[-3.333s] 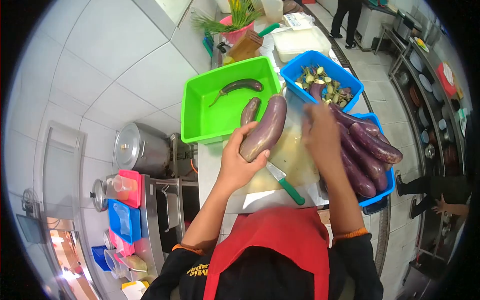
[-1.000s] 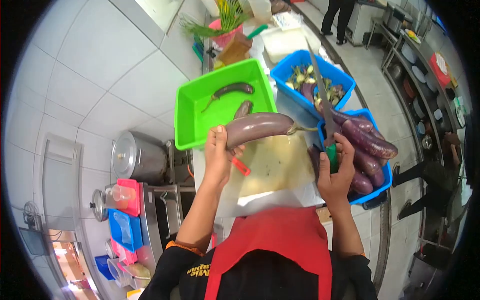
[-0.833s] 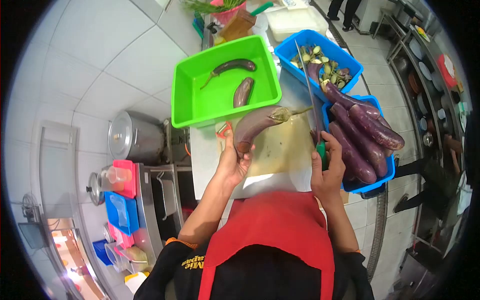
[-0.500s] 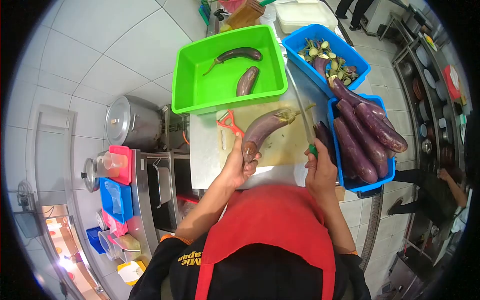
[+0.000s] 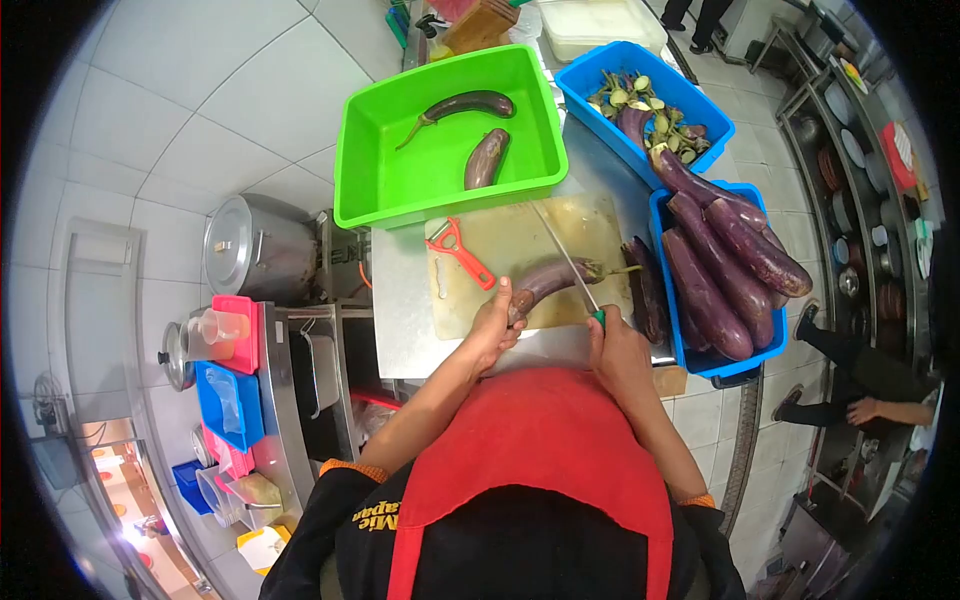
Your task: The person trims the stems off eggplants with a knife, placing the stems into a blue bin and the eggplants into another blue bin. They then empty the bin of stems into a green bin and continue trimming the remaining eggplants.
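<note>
My left hand (image 5: pixel 494 325) grips the rounded end of an eggplant (image 5: pixel 545 281) that lies over the cutting board (image 5: pixel 470 310). In my right hand (image 5: pixel 617 350) is a knife (image 5: pixel 563 250) with a green handle. Its blade crosses the eggplant close to the stem end, tip pointing away from me. A red peeler (image 5: pixel 461 254) rests on the board, just beyond my left fingers. Right of the board, another dark eggplant (image 5: pixel 646 292) lies along the blue tub's side.
A green tub (image 5: pixel 400 213) with two eggplants stands behind the board. One blue tub (image 5: pixel 668 215) is heaped with whole eggplants; another blue tub (image 5: pixel 575 85) holds cut stem caps. A lidded pot (image 5: pixel 235 245) is at left. Another person's legs (image 5: pixel 835 360) show at right.
My left hand has lowered the eggplant toward the board. My right hand has moved left, bringing the knife blade across the eggplant's stem end.
</note>
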